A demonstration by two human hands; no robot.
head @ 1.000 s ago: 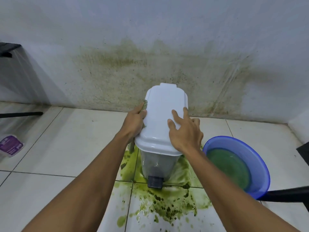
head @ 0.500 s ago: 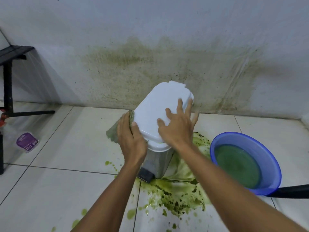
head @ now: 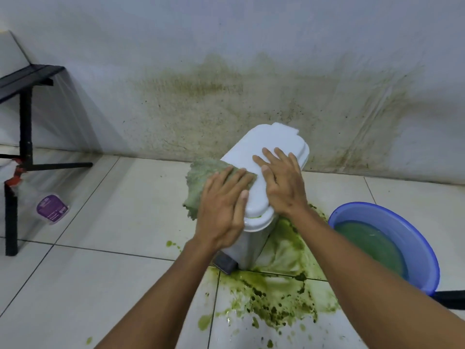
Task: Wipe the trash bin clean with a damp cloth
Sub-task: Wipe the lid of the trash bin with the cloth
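1. The trash bin (head: 254,244) stands on the tiled floor (head: 113,273) close to the stained wall (head: 226,109), with a blue basin (head: 427,263) of greenish water just to its right.
2. The bin leans away from the person, toward the wall. Its foot pedal (head: 224,263) faces the camera at the bottom.
3. The right hand (head: 281,187) lies flat on the white lid (head: 276,142), fingers spread and straight, gripping nothing. It appears to be there to steady the bin, so the bin does not slide or tip under the rubbing.
4. The left hand (head: 224,207) presses a greenish cloth (head: 201,177) against the lid's left edge with straight fingers, not a fist. A flat palm spreads the pressure, so more of the cloth meets the plastic.
5. The cloth bunches out to the left beyond the fingers, and part of it hangs down beside the bin's side.
6. The lid looks mostly white and clean on top. A thin green line shows under its front lip, so that seam likely needs more wiping.
7. The grey body below looks dull, and its lower part is hard to judge.
8. A green mess (head: 276,295) covers the floor around the bin's base, so the bottom may get dirty again.
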